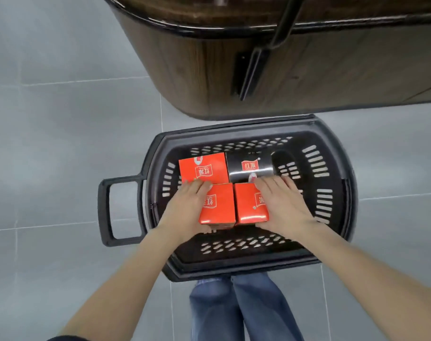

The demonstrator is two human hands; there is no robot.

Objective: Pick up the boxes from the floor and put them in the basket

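A black plastic basket with slotted walls stands on the floor in front of me. Inside it lie several boxes: an orange box at the back left, a black box at the back right, and two orange boxes in front. My left hand grips the front left orange box from its left side. My right hand grips the front right orange box from its right side. Both boxes sit side by side, touching, inside the basket.
A dark wooden counter with a black rim overhangs just behind the basket. The basket's handle sticks out to the left. Grey floor tiles surround the basket. My legs in blue jeans are below it.
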